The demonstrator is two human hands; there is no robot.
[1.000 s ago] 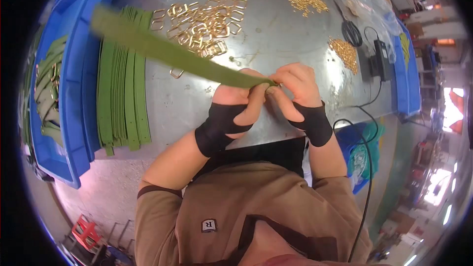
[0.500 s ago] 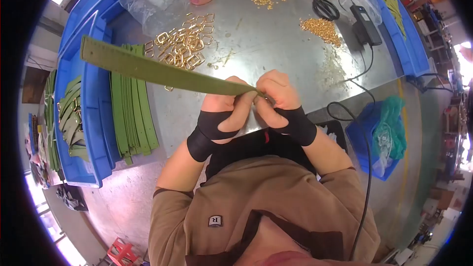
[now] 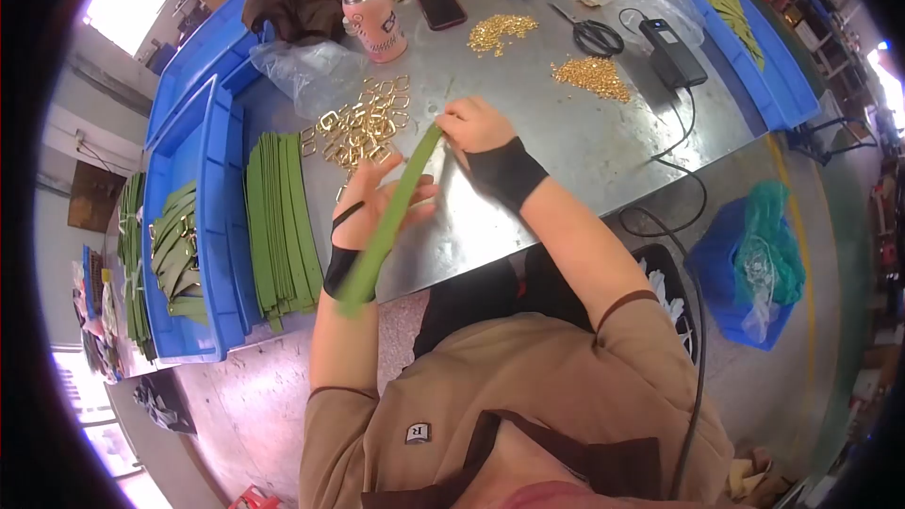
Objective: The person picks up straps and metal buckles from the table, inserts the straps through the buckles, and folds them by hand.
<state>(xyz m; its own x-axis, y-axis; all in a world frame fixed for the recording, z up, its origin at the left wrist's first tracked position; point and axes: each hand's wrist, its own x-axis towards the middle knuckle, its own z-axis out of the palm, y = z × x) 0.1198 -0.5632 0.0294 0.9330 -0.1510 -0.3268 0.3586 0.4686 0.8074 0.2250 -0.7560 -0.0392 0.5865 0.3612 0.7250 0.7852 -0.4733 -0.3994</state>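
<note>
A green strap [image 3: 407, 190] hangs from my right hand [image 3: 479, 126], whose fingers are pinched around its upper end over the metal table. The strap slants down in front of my left hand [image 3: 363, 203], and its lower end is blurred near my left wrist. My left hand's fingers are spread; whether they touch the strap I cannot tell. Close beside that hand lies a heap of gold-coloured rectangular buckles [image 3: 360, 132]. Several more green straps [image 3: 280, 226] lie in a row at the table's left side.
Blue bins [image 3: 215, 254] stand at the left, one holding straps with buckles. Small gold pieces [image 3: 592, 78] lie in piles near scissors [image 3: 598, 38] and a black corded device [image 3: 673, 54]. A pink bottle [image 3: 375, 24] and phone [image 3: 441, 8] are at the back. Another blue bin [image 3: 768, 85] stands right.
My hands were together on the strap's end. My right hand has moved forward with that end, my left hand has come off and opened, and the strap has swung down toward me.
</note>
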